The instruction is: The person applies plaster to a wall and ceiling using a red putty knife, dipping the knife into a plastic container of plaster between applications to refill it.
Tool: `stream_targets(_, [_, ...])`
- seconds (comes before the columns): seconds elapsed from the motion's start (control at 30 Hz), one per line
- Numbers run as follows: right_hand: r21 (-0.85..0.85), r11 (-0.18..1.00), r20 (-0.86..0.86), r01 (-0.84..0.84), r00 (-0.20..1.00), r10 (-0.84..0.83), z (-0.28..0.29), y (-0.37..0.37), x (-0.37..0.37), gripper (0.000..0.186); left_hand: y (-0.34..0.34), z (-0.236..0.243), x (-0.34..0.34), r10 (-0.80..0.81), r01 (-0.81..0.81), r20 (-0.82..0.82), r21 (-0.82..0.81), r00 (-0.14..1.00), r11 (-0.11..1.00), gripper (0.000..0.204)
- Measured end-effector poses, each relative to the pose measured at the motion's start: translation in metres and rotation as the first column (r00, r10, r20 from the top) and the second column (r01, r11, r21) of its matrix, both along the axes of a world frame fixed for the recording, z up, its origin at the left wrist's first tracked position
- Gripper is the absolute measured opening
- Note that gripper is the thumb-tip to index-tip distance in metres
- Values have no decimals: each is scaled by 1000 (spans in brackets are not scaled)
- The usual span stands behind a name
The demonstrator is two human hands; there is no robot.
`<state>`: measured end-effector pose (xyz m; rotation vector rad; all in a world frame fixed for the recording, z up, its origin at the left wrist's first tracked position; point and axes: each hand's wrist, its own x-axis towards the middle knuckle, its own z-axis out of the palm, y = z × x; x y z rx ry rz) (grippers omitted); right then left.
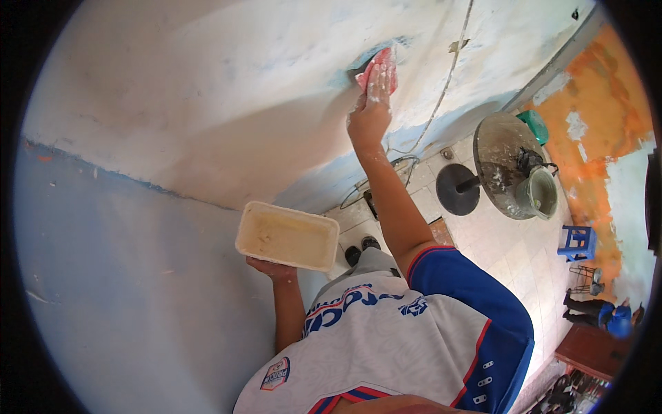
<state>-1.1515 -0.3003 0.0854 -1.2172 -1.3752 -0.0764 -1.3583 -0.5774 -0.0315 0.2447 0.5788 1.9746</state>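
A pale plastered wall (207,90) fills the upper frame. The right hand (370,114) presses a red sanding pad (379,65) flat against it at top centre, fingers together. The left hand (272,269), fingers curled under, holds a cream rectangular tray (288,236) mid-frame.

The right hand (371,114), dusted white, reaches up and presses a red scraper (379,67) flat against the pale wall (207,96), fingers spread along its blade. The left hand (271,268) holds a cream rectangular tray (287,236) from beneath, level, with a thin layer of pale paste inside. Below, on the tiled floor (510,255), stands a round metal table (500,162) on a black disc base (456,189), carrying a kettle (539,190); a green bowl (534,125) sits just beyond it. A small blue stool (578,241) stands near the orange patched wall (593,124).
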Motion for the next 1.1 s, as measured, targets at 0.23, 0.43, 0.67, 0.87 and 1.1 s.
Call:
stream_targets(0.23, [23, 1000, -48, 19, 999, -18, -8, 16, -18, 73, -1, -12, -7, -63, 59, 37, 87, 997, 994, 76])
stream_targets(0.43, [5, 999, -94, -43, 995, 43, -6, 17, -17, 71, -1, 4, -6, -38, 36, 25, 92, 999, 995, 68])
stream_targets(0.67, [-173, 976, -213, -135, 972, 97, 10, 6, -11, 69, -5, 7, -1, -5, 4, 97, 16, 995, 1000, 68])
stream_targets(0.87, [-52, 998, 64, -35, 997, 38, -2, 12, 10, 66, -1, 14, 6, 37, -31, 129, -50, 991, 998, 71])
stream_targets(1.1, [-28, 995, 135, -94, 986, 97, 4, 13, 27, 64, -1, 19, 19, -62, 61, 34, 42, 997, 997, 74])
